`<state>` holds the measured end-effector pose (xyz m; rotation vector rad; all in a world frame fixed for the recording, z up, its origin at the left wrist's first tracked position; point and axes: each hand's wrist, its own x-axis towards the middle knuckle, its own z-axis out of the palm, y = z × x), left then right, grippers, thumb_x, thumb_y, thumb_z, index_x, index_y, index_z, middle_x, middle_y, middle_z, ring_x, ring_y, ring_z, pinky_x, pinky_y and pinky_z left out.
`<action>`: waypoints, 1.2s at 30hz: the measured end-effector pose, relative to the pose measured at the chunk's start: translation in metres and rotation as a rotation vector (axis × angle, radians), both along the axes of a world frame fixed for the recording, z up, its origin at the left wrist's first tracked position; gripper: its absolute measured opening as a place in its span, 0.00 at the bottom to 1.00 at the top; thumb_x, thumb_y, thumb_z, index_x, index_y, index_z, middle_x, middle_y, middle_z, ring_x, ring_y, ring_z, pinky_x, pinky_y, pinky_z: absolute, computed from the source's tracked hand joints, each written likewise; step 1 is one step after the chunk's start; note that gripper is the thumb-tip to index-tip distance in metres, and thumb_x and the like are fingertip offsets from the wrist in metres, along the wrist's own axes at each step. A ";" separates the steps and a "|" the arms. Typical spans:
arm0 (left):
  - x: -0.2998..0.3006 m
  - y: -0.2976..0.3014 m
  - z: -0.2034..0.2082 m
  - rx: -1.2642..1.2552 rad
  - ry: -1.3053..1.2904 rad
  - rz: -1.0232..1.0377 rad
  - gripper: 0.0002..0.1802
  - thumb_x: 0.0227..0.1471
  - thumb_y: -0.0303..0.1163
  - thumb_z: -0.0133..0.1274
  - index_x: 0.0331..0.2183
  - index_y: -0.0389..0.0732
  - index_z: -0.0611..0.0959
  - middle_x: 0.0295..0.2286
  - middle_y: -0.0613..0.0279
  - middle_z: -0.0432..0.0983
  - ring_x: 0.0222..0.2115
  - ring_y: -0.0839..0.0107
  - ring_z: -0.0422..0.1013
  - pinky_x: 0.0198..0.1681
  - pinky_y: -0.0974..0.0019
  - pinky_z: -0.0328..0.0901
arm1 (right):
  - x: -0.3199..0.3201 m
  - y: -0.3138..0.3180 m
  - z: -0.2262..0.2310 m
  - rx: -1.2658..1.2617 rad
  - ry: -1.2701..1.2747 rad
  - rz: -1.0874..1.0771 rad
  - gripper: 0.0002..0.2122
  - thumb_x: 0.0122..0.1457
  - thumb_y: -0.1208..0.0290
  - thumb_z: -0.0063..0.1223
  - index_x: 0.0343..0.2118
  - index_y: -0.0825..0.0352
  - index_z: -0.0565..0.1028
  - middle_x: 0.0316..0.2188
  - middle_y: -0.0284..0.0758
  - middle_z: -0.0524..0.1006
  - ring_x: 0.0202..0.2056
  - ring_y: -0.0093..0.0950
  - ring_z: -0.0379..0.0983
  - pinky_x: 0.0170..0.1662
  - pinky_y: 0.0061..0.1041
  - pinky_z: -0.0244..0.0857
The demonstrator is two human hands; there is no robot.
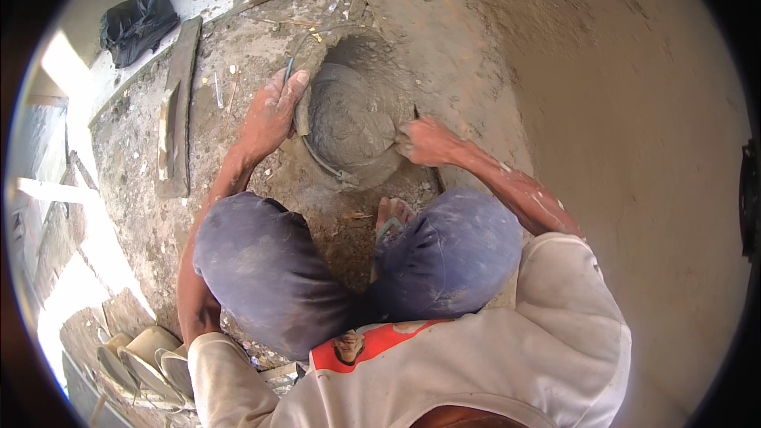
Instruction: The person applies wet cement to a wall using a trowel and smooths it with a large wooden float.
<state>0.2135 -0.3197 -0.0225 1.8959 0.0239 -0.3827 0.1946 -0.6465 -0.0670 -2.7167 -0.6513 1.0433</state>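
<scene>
A round bucket (371, 174) stands in front of my knees with wet grey mortar (349, 115) in it. Its wire handle (321, 160) hangs down on the near side. At the bucket's left rim, my left hand (273, 111) is closed on a flat, mortar-coated tool (304, 111) with a thin blue part; its exact kind does not show. My right hand (428, 141) makes a fist at the right rim around what looks like a trowel (384, 128). The blade dips into the mortar, and most of the handle is hidden by my fingers.
Left of the bucket lie wooden boards (181, 111) on rough, debris-strewn ground. A black plastic bag (139, 24) sits at the far left. Several buckets (143, 361) lie at the lower left. To the right runs a smooth brown surface (634, 150). My foot (394, 210) is just below the bucket.
</scene>
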 end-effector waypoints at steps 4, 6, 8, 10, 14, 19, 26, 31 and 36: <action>0.011 0.001 -0.017 0.110 -0.110 0.023 0.33 0.71 0.54 0.42 0.55 0.31 0.77 0.38 0.52 0.75 0.37 0.65 0.71 0.42 0.61 0.65 | -0.038 -0.023 0.002 0.255 -0.042 -0.264 0.18 0.62 0.58 0.58 0.37 0.73 0.79 0.35 0.54 0.80 0.40 0.51 0.78 0.46 0.47 0.72; 0.015 0.000 -0.011 0.091 -0.068 -0.052 0.35 0.70 0.54 0.42 0.58 0.30 0.76 0.54 0.37 0.75 0.56 0.50 0.70 0.61 0.55 0.60 | -0.051 -0.030 -0.008 0.326 -0.137 -0.284 0.19 0.64 0.56 0.57 0.38 0.73 0.78 0.36 0.53 0.79 0.41 0.51 0.78 0.46 0.47 0.71; 0.011 0.015 -0.036 0.133 -0.186 0.046 0.35 0.71 0.53 0.42 0.59 0.29 0.75 0.55 0.42 0.75 0.56 0.53 0.71 0.61 0.57 0.61 | -0.036 -0.018 -0.008 0.401 -0.231 -0.230 0.19 0.64 0.55 0.57 0.39 0.72 0.78 0.37 0.51 0.79 0.42 0.52 0.77 0.46 0.46 0.71; 0.010 0.019 -0.034 -0.021 -0.147 0.088 0.32 0.71 0.51 0.42 0.56 0.29 0.77 0.51 0.47 0.79 0.51 0.59 0.73 0.57 0.59 0.64 | -0.026 -0.002 0.002 0.493 -0.345 -0.147 0.19 0.64 0.56 0.57 0.40 0.73 0.77 0.35 0.50 0.79 0.41 0.51 0.78 0.45 0.44 0.72; 0.004 0.051 -0.035 -0.033 -0.149 0.015 0.30 0.72 0.49 0.41 0.56 0.30 0.78 0.48 0.52 0.79 0.48 0.65 0.72 0.54 0.61 0.65 | -0.010 0.018 0.135 0.662 -0.007 -0.241 0.14 0.67 0.63 0.54 0.41 0.73 0.77 0.23 0.44 0.77 0.24 0.38 0.77 0.31 0.34 0.74; 0.008 0.014 -0.020 -0.022 -0.155 0.031 0.32 0.72 0.51 0.41 0.57 0.30 0.77 0.49 0.53 0.78 0.50 0.64 0.70 0.58 0.60 0.62 | 0.025 -0.061 0.183 0.989 0.579 -0.651 0.15 0.66 0.71 0.55 0.52 0.75 0.74 0.19 0.33 0.74 0.16 0.21 0.71 0.12 0.23 0.65; 0.000 0.036 -0.019 0.172 -0.230 0.159 0.33 0.71 0.53 0.43 0.56 0.30 0.77 0.49 0.48 0.78 0.50 0.60 0.71 0.58 0.58 0.61 | 0.017 -0.207 0.183 0.668 -0.971 -1.210 0.14 0.68 0.61 0.54 0.30 0.68 0.75 0.21 0.31 0.74 0.18 0.21 0.66 0.20 0.23 0.59; 0.011 -0.009 -0.001 0.078 -0.104 -0.076 0.29 0.69 0.54 0.46 0.43 0.33 0.80 0.30 0.61 0.75 0.33 0.71 0.72 0.37 0.65 0.65 | -0.058 -0.165 0.146 0.295 -0.632 -0.913 0.13 0.67 0.64 0.53 0.38 0.72 0.77 0.24 0.39 0.79 0.23 0.29 0.76 0.25 0.31 0.69; 0.008 -0.018 0.011 -0.038 -0.006 -0.126 0.27 0.69 0.54 0.48 0.40 0.36 0.79 0.20 0.66 0.72 0.18 0.75 0.69 0.23 0.67 0.64 | -0.056 -0.080 0.062 -0.023 -0.683 -0.189 0.12 0.59 0.71 0.55 0.39 0.74 0.81 0.31 0.50 0.83 0.36 0.46 0.84 0.39 0.41 0.79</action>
